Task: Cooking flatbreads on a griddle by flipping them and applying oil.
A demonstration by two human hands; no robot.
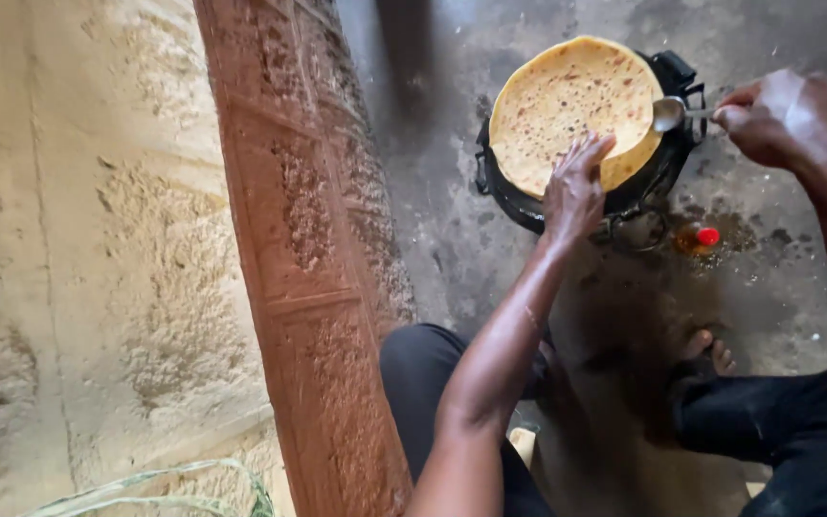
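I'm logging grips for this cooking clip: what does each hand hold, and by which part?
The right hand holds a metal spoon by its handle end. The left hand holds nothing; its fingertips rest on the round browned flatbread.

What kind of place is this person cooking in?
Probably a simple floor-level cooking spot beside a doorway. A flatbread lies on a black pan set low on a stained concrete floor, next to a rough plastered wall and a worn wooden post.
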